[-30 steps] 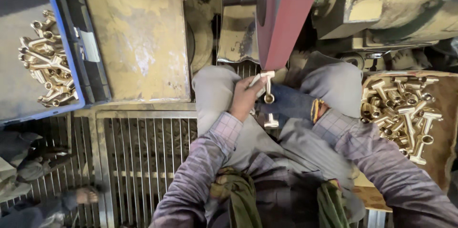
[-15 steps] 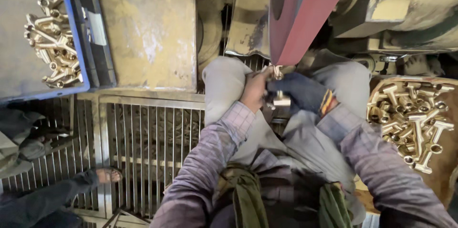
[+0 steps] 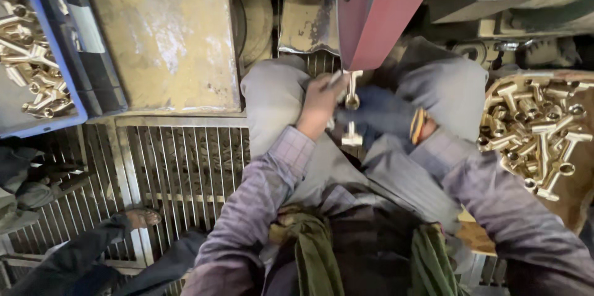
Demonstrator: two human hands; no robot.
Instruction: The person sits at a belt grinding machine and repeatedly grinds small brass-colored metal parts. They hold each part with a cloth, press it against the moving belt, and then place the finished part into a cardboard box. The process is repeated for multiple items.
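I sit facing a dark red sanding belt [image 3: 378, 17] that runs down toward my knees. My bare left hand [image 3: 320, 105] and my right hand [image 3: 378, 113], in a dark blue glove, grip a shiny T-shaped brass fitting [image 3: 352, 107] between them. The fitting's upper end sits right at the belt's lower edge. Its lower end sticks out below my hands, over my grey trousers. My purple checked sleeves reach in from the bottom of the view.
A brown tray [image 3: 585, 166] at right holds several brass fittings [image 3: 535, 129]. A blue crate [image 3: 59, 95] at far left holds more fittings [image 3: 31, 70]. A stained yellow machine panel [image 3: 158, 36] stands ahead on the left. Metal floor grating [image 3: 179, 160] lies below, with another person's sandalled foot [image 3: 139, 217] on it.
My view has swung left and closer. My hands have stayed on the fitting and raised it against the belt's lower edge. The other person's foot has come into view.
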